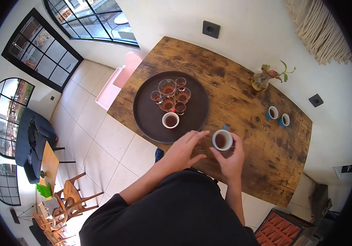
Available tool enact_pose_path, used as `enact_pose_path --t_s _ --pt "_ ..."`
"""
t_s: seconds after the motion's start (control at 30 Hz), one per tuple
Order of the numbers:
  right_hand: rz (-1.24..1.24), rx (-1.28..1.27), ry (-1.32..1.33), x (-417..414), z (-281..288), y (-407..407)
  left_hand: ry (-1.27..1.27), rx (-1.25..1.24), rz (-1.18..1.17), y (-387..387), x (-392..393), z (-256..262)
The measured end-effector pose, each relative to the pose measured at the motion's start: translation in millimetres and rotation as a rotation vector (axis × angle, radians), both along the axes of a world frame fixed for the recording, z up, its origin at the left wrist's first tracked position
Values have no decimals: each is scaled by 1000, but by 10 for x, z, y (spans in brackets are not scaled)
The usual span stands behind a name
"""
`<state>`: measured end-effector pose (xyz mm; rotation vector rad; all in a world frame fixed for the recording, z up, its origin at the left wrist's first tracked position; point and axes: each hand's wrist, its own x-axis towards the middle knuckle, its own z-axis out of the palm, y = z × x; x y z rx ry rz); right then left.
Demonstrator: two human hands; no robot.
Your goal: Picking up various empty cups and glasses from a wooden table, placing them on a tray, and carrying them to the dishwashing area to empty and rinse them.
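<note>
My right hand [232,158] grips a blue cup [222,140] with a white inside and dark liquid in it, its handle turned away from me. Fingers spread and holding nothing, my left hand [185,150] hovers just left of that cup, by the near rim of the round dark tray [145,115]. On the tray, a red cup [170,120] with a white inside holds dark liquid. Behind it, several clear glasses [167,87] with reddish-brown liquid stand close together.
Two more blue cups [272,113] of dark liquid stand at the right of the wooden table [225,86]. A glass vase [259,81] with a plant stands near the wall. Past the table's left edge is a pink plastic chair [117,80]. Wooden chairs [71,195] are at lower left.
</note>
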<state>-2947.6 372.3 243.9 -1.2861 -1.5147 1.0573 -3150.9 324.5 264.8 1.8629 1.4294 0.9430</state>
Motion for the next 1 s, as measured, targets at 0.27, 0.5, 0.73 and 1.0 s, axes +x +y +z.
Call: enact_pose_path --t_s 0.27,0.5,0.73,1.0 --pt "319 154 -74 -1518 155 -59 122 131 177 -101 -1333 -146" --pt "248 97 -222 -2465 -196 -232 34 65 117 -41 -2288 -499" --pt "92 -20 -347 -2682 -196 -532 50 -71 -21 229 -2589 -813" --pt "-406 -95 -452 -2221 -308 -686 40 -44 -71 360 -2514 -912"
